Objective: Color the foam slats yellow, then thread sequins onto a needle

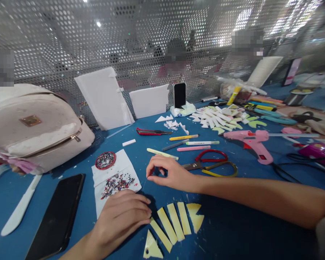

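Note:
My left hand [123, 216] lies flat with its fingers stretched out, the fingertips by the upper end of a yellow strip [161, 234]. Several yellow strips fan out on the blue table, between a triangular yellow piece with a dark hole [152, 246] and a notched yellow tail-shaped piece [196, 216]. Above them, my right hand [170, 173] is curled, thumb and forefinger tips pressed together; anything between them is too small to make out. Left of it, small shiny gems [117, 185] are spread on white paper [129, 164], beside a red-rimmed round dish of gems [105, 160].
Scissors [216, 156] lie just beyond my right hand, near several markers [193, 148] and a red utility knife [153, 132]. A pink glue gun [249, 139] rests to the right, its cable trailing. A phone [56, 216] and beige backpack [43, 126] occupy the left.

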A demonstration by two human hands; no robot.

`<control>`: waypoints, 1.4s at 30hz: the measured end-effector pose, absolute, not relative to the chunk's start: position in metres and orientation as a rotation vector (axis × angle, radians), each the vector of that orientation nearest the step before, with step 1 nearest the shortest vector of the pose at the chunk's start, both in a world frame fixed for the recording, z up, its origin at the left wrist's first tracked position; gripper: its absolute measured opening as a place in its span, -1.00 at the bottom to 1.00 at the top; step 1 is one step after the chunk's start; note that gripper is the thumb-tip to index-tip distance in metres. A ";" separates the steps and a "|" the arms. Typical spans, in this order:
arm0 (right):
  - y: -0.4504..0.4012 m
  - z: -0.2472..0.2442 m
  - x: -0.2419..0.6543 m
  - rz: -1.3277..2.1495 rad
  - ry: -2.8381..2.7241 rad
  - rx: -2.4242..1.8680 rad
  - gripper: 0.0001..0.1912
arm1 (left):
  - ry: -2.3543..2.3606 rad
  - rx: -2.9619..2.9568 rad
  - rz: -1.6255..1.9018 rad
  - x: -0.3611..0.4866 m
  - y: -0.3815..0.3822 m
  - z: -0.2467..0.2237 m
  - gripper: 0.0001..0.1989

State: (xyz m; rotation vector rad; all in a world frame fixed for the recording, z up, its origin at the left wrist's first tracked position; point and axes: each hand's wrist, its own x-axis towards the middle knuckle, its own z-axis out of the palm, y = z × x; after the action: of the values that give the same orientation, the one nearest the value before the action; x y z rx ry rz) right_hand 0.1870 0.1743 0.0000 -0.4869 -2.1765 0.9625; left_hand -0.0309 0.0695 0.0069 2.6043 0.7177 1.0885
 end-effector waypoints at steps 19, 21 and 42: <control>0.174 0.001 0.190 0.976 -2.187 -0.504 -0.89 | 0.793 2.558 1.081 -0.032 0.075 0.001 -0.89; 0.175 0.000 0.190 0.979 -2.177 -0.495 -0.89 | 0.795 2.545 1.055 -0.033 0.075 0.002 -0.88; 0.178 0.000 0.187 0.967 -2.215 -0.425 -0.91 | 0.743 2.780 0.912 -0.031 0.066 0.004 -0.75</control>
State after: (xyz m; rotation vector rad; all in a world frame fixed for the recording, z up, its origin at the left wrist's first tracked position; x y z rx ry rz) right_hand 0.1866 0.1781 -0.0004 -0.4252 -2.2148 0.9673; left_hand -0.0309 0.0662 0.0038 2.7805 0.7428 0.9122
